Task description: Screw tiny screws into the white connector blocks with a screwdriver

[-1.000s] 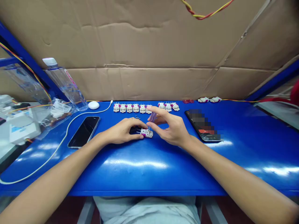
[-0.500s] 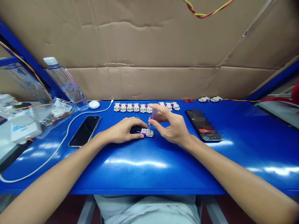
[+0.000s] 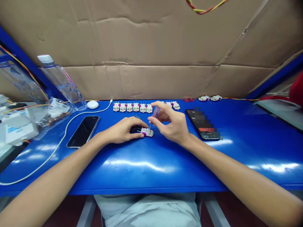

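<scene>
Between the thumb and fingers of my left hand (image 3: 125,130) is a small white and purple plug part (image 3: 147,132) with metal pins, held down on the blue table. My right hand (image 3: 174,124) pinches the clear purple handle of a screwdriver (image 3: 156,111). Its thin shaft slants down and the tip meets the top of the plug part; the exact contact point is too small to make out. Just behind my left fingers lie a few small screws (image 3: 138,117). Similar white and purple plug parts (image 3: 129,107) stand in a row at the back, some hidden by my right hand.
A dark phone (image 3: 83,131) and a white cable (image 3: 65,132) lie on the left, near a white oval object (image 3: 92,104) and a water bottle (image 3: 62,82). Another phone (image 3: 203,124) is on the right. White pieces (image 3: 209,98) and red pieces (image 3: 188,100) rest along the cardboard wall.
The whole view has shifted slightly, so everything sits a little further left and up. Both hands keep their holds on the plug part and the screwdriver, with the right fingers slightly repositioned.
</scene>
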A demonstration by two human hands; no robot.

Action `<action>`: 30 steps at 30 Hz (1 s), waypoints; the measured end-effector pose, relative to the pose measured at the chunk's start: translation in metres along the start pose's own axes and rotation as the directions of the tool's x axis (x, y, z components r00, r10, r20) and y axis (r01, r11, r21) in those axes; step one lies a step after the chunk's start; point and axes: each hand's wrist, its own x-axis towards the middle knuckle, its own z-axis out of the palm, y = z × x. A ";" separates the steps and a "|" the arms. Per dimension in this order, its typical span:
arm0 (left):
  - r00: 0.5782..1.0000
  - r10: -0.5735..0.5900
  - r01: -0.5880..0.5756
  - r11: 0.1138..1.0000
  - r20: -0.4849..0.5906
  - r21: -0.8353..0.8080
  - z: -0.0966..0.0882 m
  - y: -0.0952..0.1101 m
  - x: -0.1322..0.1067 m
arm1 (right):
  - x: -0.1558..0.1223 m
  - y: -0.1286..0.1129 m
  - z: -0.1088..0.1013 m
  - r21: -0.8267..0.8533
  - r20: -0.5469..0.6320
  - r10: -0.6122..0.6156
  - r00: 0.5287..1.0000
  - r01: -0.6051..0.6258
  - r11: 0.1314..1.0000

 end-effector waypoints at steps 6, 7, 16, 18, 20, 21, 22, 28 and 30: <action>1.000 0.004 -0.004 1.000 -0.012 0.016 0.000 0.000 -0.001 | -0.001 0.003 0.003 -0.030 -0.004 0.040 0.999 -0.040 0.999; 1.000 0.003 -0.003 1.000 -0.012 0.020 0.000 -0.001 -0.001 | -0.001 0.004 0.003 -0.022 0.020 0.036 0.999 -0.036 0.999; 1.000 -0.012 0.012 1.000 -0.008 0.008 0.002 -0.004 -0.001 | -0.006 -0.003 0.004 0.052 0.098 0.011 0.995 -0.016 0.999; 1.000 -0.009 0.009 1.000 -0.019 0.004 0.003 -0.006 -0.001 | -0.008 -0.005 0.010 0.015 0.077 -0.017 0.997 0.016 1.000; 0.999 0.008 -0.008 1.000 -0.032 -0.003 0.004 -0.009 0.000 | -0.010 -0.006 0.016 -0.002 0.096 -0.052 0.994 0.052 0.999; 0.999 0.017 -0.017 1.000 -0.038 -0.002 0.004 -0.010 0.000 | -0.010 -0.007 0.018 0.005 0.107 -0.044 0.993 0.044 0.999; 0.999 0.024 -0.024 1.000 -0.041 0.003 0.004 -0.010 0.000 | -0.010 -0.007 0.018 0.018 0.112 -0.020 0.994 0.018 1.000; 0.992 0.114 -0.111 0.992 -0.048 0.060 0.010 -0.003 0.000 | -0.001 0.000 -0.006 0.081 0.056 0.070 0.996 -0.075 0.994; 0.986 0.114 -0.099 0.987 -0.120 0.124 0.013 -0.002 0.001 | 0.002 0.006 -0.016 0.022 0.157 0.027 0.987 -0.031 0.999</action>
